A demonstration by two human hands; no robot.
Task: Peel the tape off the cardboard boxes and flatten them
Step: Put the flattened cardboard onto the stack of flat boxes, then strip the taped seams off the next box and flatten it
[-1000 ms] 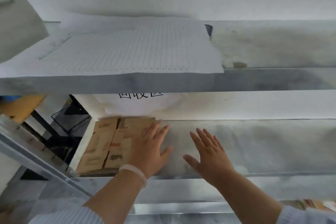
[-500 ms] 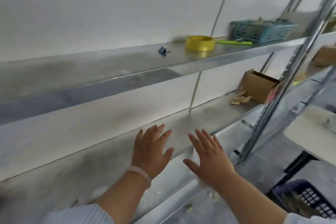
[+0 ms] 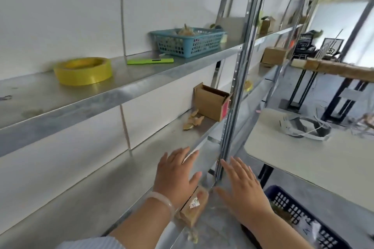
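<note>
soft daylight comes from the far right, bright and washed out there. the front edge of the grey metal shelf [image 3: 141, 85] shines. the yellow tape roll [image 3: 83, 70] and blue plastic basket [image 3: 188, 43] look smeared with blur.

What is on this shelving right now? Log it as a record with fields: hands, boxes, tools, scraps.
hands: left hand and right hand both open, fingers spread, holding nothing
boxes: open cardboard box on the lower shelf; small labelled cardboard box below the left hand
tools: yellow tape roll and green box cutter on the upper shelf
scraps: crumpled tape beside the open cardboard box; more in the blue basket
</note>
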